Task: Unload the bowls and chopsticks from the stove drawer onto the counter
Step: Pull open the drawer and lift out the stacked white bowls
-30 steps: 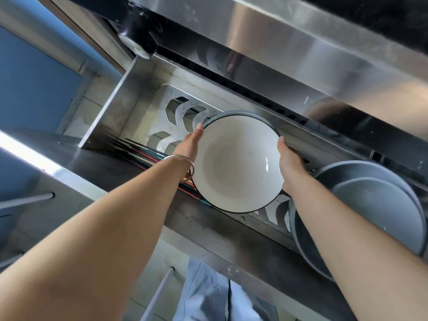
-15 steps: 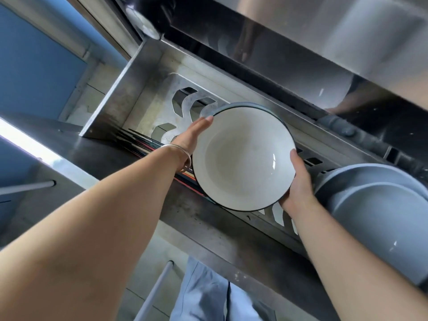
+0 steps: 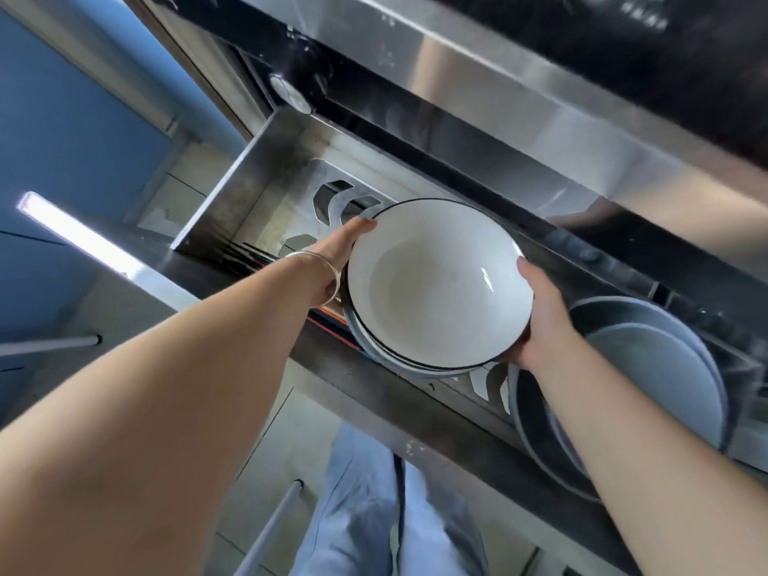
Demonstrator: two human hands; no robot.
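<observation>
Lifting step: both my hands' fingers (image 3: 530,270) clamp stacked white black-rimmed ceramic bowls (image 3: 436,280) above steel stove drawer (image 3: 232,197); next, carry to tabletop.

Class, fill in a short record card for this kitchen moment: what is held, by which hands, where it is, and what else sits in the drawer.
held item: stack of white bowls, dark-rimmed
left hand: flat against the stack's left side
right hand: cupping the stack's right side
location: above the open steel drawer
chopsticks: lying along the drawer's front edge, left of the bowls
grey dishes: standing on edge at the drawer's right end
task state: bowls not yet on the counter
</observation>
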